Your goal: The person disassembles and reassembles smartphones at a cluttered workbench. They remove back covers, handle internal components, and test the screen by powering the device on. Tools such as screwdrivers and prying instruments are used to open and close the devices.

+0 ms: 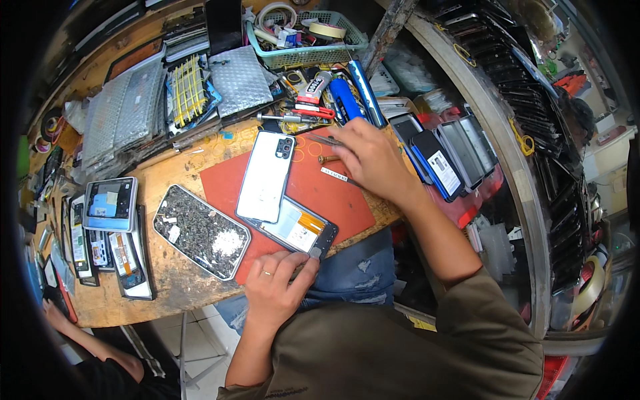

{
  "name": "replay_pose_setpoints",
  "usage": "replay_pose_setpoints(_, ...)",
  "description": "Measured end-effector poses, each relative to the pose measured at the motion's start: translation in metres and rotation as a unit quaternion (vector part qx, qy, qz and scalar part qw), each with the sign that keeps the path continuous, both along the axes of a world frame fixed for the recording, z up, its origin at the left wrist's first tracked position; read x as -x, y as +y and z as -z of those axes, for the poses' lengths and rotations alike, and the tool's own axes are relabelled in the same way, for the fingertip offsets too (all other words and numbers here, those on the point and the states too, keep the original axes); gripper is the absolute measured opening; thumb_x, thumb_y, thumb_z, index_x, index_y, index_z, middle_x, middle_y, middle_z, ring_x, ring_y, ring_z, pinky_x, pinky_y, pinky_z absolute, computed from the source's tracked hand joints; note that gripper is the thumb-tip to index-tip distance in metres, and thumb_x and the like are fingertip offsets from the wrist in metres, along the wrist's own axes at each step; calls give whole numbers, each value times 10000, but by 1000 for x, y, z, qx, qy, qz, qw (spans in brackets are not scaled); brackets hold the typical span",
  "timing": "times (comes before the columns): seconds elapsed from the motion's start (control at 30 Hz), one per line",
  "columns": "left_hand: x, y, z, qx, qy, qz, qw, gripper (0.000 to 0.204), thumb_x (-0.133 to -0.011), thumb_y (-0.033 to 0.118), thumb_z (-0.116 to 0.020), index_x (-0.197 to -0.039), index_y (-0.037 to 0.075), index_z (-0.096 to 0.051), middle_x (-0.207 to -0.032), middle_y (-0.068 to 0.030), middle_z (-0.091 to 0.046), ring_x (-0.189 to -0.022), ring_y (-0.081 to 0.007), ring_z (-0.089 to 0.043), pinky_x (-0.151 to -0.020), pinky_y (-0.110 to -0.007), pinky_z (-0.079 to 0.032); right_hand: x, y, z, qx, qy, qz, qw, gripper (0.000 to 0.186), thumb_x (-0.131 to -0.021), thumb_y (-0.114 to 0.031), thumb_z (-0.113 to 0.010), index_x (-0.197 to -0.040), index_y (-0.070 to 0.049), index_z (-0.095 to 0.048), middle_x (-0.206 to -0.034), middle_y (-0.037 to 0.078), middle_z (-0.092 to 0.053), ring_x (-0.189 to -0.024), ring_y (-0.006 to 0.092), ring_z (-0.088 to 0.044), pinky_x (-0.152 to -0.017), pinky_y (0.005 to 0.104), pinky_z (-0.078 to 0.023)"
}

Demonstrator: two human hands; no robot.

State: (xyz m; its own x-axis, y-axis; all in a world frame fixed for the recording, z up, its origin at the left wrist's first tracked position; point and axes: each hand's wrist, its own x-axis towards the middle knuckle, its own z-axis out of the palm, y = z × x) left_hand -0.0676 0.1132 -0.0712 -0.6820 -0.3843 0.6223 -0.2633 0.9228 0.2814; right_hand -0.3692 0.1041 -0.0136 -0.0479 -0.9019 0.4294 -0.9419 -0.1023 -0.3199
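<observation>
On a red-brown mat [227,172] lies an opened phone [298,227], its battery and orange ribbon cables exposed. A white phone back cover [265,180] with a camera block rests across its upper part. My left hand [277,280], with a ring on one finger, is closed on the opened phone's near end. At the mat's far right, the fingers of my right hand [373,160] close around slim grey tweezers [323,139]; their grip is partly hidden. A brass-coloured small tool [328,159] and a white-labelled strip [334,175] lie beside that hand.
Left of the mat sits a tray of tiny screws and parts [200,230]. Phones [110,207] stand further left, near another person's arm [93,340]. Behind are bubble-wrapped packs [127,113], a green basket [307,57] and blue screwdrivers [345,100]. A framed glass case [507,147] borders the right.
</observation>
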Motion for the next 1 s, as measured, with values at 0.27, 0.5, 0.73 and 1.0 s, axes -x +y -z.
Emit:
replay_pose_setpoints(0.27, 0, 0, -2, -10, 0, 13, 1000, 323, -787, 155, -881, -1092, 165, -776, -1054, 9, -691, -935, -228, -667, -755, -392, -461, 22, -100, 5, -17, -13, 119, 993, 315, -931, -232, -754, -1191, -58, -790, -1079, 185, -778, -991, 411, -742, -877, 504, -589)
replay_pose_setpoints(0.5, 1, 2, 0, -19, 9, 4, 1000, 323, -792, 168, -886, -1095, 155, -776, -1053, 4, -693, -932, -228, -669, -762, -395, -465, 67, -144, -62, 114, -202, 90, 969, 197, -948, -108, -712, -1082, -28, -831, -921, 100, -827, -835, 126, -745, -766, 308, -578)
replay_pose_setpoints(0.73, 2, 1, -4, -9, -5, 1, 1000, 297, -818, 195, -866, -1099, 164, -776, -1045, 19, -701, -938, -200, -676, -780, -375, -467, 74, -177, -90, 232, -186, 105, 949, 310, -894, -214, -840, -1159, -57, -802, -967, 187, -814, -974, 317, -808, -887, 430, -623)
replay_pose_setpoints(1.0, 1, 0, -3, 9, -12, -2, 1000, 288, -823, 203, -854, -1099, 174, -775, -1052, 33, -712, -945, -173, -683, -782, -357, -465, 55, -182, -10, -23, 39, 56, 997, 155, -876, -91, -699, -948, -37, -825, -969, 232, -788, -953, 427, -774, -895, 511, -618)
